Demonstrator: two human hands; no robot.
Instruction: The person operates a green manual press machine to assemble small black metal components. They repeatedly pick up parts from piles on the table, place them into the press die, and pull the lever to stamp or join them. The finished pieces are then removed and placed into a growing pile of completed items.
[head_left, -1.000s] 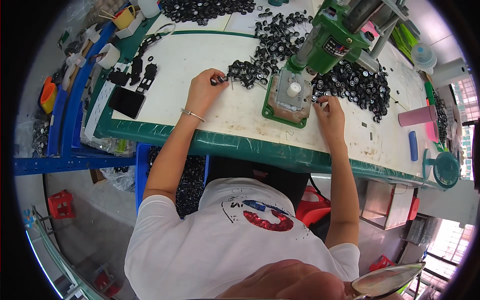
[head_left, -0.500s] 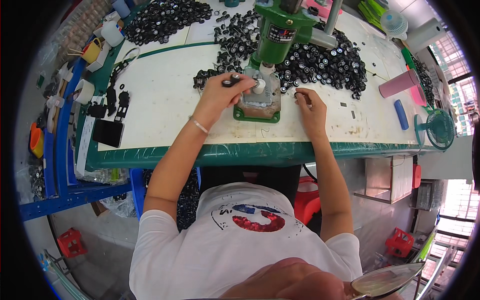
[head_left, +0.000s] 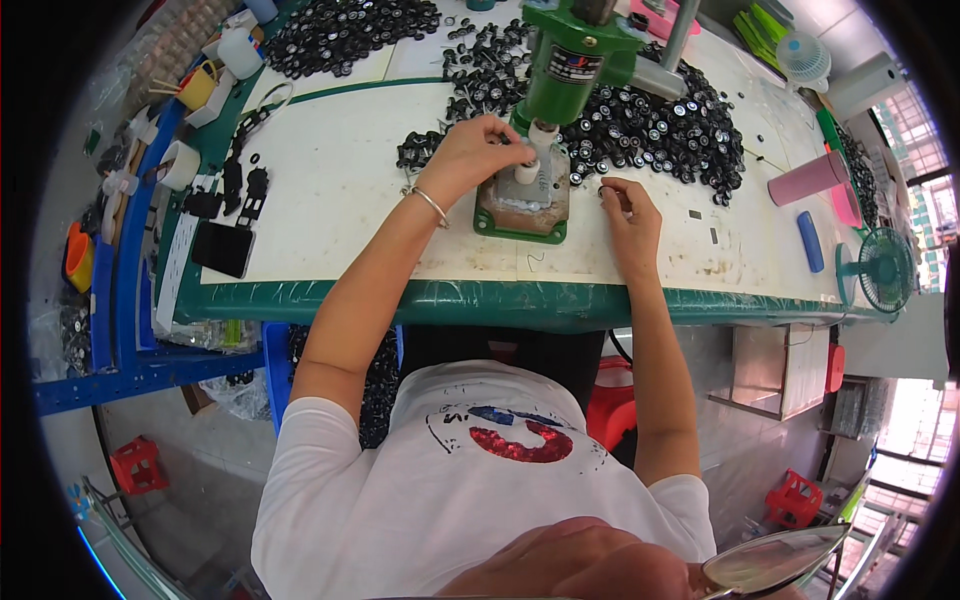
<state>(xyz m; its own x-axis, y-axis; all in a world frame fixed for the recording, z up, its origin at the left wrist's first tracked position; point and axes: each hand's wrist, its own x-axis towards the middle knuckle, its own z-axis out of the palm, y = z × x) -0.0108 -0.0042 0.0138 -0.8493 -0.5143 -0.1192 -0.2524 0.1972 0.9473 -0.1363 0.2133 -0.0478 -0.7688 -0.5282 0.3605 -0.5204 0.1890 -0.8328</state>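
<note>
A green bench press [head_left: 563,95] stands on the table, its head above a base plate with a short white post [head_left: 525,172]. At that post is my left hand [head_left: 472,158], fingers pinched together at the top; a dark bit shows between them, mostly hidden. To the right of the press base, my right hand [head_left: 632,225] rests low over the table with bent fingers. Its thumb and forefinger close on a small black wheel [head_left: 603,191], only partly visible.
Small black wheels with silver centres lie in a heap [head_left: 660,130] right of the press, and another heap [head_left: 345,35] at the far left. A phone [head_left: 222,248] lies left. A pink cylinder [head_left: 806,178], blue roll [head_left: 810,241] and green fan [head_left: 884,268] stand or lie right.
My left hand has turned and drawn its fingers up close to the white post; the black wheel plain in it before is now mostly hidden. My right hand stays nearly in place. The view shifts slightly.
</note>
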